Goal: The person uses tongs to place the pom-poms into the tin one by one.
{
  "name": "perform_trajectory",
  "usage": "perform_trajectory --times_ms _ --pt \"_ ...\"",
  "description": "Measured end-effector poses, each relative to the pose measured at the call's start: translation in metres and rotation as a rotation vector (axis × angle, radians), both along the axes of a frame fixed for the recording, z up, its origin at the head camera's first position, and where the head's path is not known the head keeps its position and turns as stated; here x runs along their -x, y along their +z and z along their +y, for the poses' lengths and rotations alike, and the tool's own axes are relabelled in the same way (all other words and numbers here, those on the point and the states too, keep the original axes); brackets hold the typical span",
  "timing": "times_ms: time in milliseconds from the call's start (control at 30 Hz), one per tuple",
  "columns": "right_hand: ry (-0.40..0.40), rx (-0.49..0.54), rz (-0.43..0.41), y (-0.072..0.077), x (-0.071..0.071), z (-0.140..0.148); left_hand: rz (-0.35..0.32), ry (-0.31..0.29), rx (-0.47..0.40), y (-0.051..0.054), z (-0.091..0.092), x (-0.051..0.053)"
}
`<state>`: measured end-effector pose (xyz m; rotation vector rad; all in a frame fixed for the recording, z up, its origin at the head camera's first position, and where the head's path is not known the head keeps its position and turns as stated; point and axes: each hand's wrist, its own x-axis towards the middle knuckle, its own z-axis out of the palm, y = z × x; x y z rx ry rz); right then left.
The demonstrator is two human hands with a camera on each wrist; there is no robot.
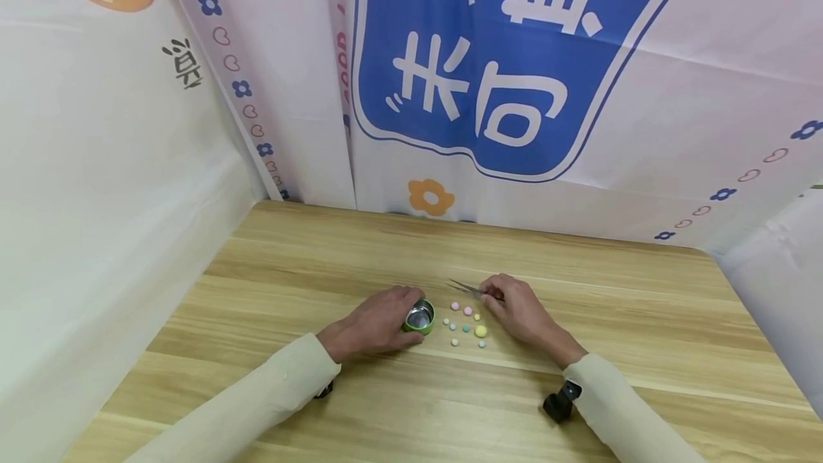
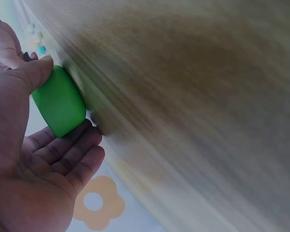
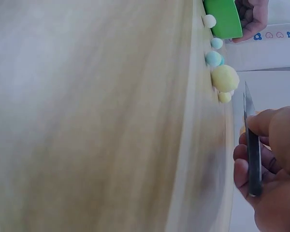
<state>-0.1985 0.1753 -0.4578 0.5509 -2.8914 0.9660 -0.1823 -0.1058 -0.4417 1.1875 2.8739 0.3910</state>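
Left hand (image 1: 381, 321) grips green cup (image 2: 62, 104), likely to steady it mouth-up. Right hand (image 1: 519, 310) pinches tweezers (image 3: 254, 164) right of cup, tips free, likely for control. Small balls (image 1: 481, 331) sit just right of cup.

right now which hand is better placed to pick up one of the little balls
Probably the right hand: it holds the tweezers, their tips close to the little balls. The left hand is occupied, holding the green container.

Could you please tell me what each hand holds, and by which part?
Left grip: the container, by its sides. Right grip: the tweezers, by their dark handle.
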Motion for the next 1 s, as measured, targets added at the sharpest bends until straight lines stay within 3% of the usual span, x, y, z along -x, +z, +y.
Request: perform_trajectory --times_ms 533,1000 --pt "-0.017 0.014 0.035 0.004 -0.005 0.003 0.001 0.001 0.006 -0.001 -0.001 0.0" --pt "0.085 -0.097 0.089 0.013 -0.006 0.008 -0.008 0.001 0.015 0.0 0.001 0.002"
